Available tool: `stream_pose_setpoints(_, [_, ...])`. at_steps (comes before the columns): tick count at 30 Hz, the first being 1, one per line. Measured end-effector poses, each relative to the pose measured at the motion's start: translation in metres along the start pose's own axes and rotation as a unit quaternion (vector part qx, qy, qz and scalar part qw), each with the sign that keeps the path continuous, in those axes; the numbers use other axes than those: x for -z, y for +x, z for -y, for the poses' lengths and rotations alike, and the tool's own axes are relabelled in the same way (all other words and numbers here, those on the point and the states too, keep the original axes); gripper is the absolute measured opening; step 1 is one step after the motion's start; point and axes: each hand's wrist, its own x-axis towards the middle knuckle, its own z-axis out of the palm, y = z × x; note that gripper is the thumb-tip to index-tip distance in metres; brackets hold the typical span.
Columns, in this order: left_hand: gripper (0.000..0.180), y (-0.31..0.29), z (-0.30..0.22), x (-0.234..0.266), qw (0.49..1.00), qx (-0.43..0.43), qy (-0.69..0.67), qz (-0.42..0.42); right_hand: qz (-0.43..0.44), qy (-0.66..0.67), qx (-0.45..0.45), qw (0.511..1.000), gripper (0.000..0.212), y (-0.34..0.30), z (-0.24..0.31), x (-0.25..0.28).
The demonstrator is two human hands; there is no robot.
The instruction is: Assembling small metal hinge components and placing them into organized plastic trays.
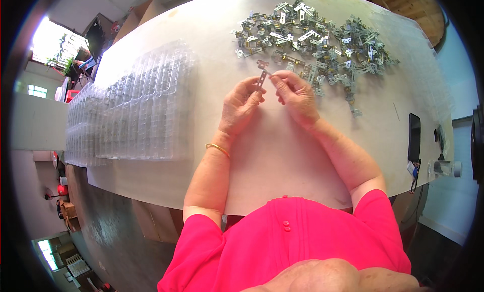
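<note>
My left hand (239, 106) is closed, pinching a small metal bracket (261, 79) between thumb and fingers. The bracket stands up from the fingertips, a narrow strip with holes and a wider, winged end at the top. Close beside it, my right hand (296, 96) has thumb and forefinger pressed together at the bracket's edge. What sits between those fingertips is too small to make out. Just beyond both hands spreads a large heap of loose metal brackets (305, 37), silvery with some brass-coloured parts.
Stacked clear plastic trays (146, 105) with many compartments cover the left of the pale table (212, 191). Toward the right edge lie a black phone (414, 137), a thin pin (396, 111) and a clear bottle (446, 168) on its side. A wooden round stool (411, 12) stands beyond the far right corner.
</note>
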Motion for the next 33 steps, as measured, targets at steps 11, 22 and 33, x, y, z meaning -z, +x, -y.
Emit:
stream_pose_setpoints(11, [0.044, 0.005, 0.011, 0.002, 0.998, -0.035, 0.027, -0.042, 0.002, -0.193, 0.099, 0.976, 0.01, -0.009, 0.008, -0.009])
stream_pose_setpoints(22, [0.046, 0.004, 0.012, 0.0, 0.994, -0.037, 0.092, -0.035, 0.023, -0.238, 0.162, 0.957, 0.006, -0.007, 0.005, -0.004])
stream_pose_setpoints(33, [0.039, 0.003, 0.001, 0.003, 0.998, -0.018, 0.006, -0.063, 0.029, -0.277, 0.128, 0.952, 0.004, -0.006, 0.01, -0.003])
